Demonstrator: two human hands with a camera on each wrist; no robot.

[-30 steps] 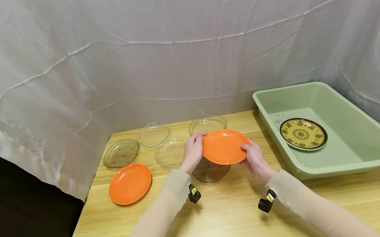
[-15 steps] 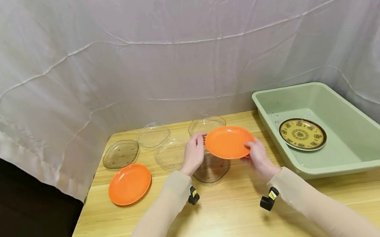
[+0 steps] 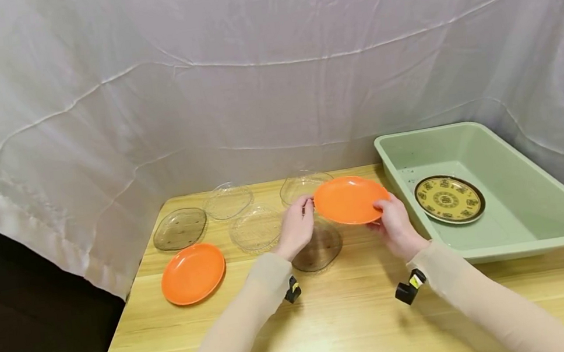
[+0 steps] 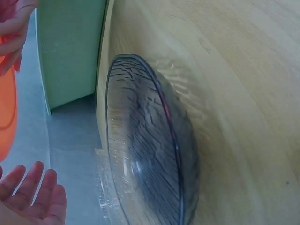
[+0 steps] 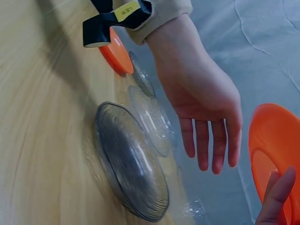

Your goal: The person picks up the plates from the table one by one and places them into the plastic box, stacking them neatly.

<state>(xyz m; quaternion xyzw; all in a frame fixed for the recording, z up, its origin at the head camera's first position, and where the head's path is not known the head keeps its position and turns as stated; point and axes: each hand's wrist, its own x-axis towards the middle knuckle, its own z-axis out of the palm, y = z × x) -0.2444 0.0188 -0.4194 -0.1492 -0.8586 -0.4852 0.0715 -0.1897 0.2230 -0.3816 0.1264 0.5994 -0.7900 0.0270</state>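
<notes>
An orange plate [image 3: 350, 200] is held above the table by my right hand [image 3: 396, 223], thumb on its top face and fingers beneath the right rim. My left hand [image 3: 296, 228] is at the plate's left rim. From the right wrist view, this left hand [image 5: 201, 93] has its fingers straight, with a gap between them and the orange plate [image 5: 276, 140]. Below both hands a smoky glass plate [image 3: 319, 247] sits on the table, its wavy texture plain in the left wrist view.
A green basin [image 3: 506, 195] with a patterned yellow plate [image 3: 446, 199] in it stands at right. At left lie a second orange plate [image 3: 193, 274], a smoky glass plate [image 3: 180, 229] and clear glass plates [image 3: 228, 200]. A grey curtain [image 3: 273, 106] hangs behind.
Both hands and the orange plate have moved right, toward the basin, and the plate now looks flatter. More of the smoky glass plate beneath shows.
</notes>
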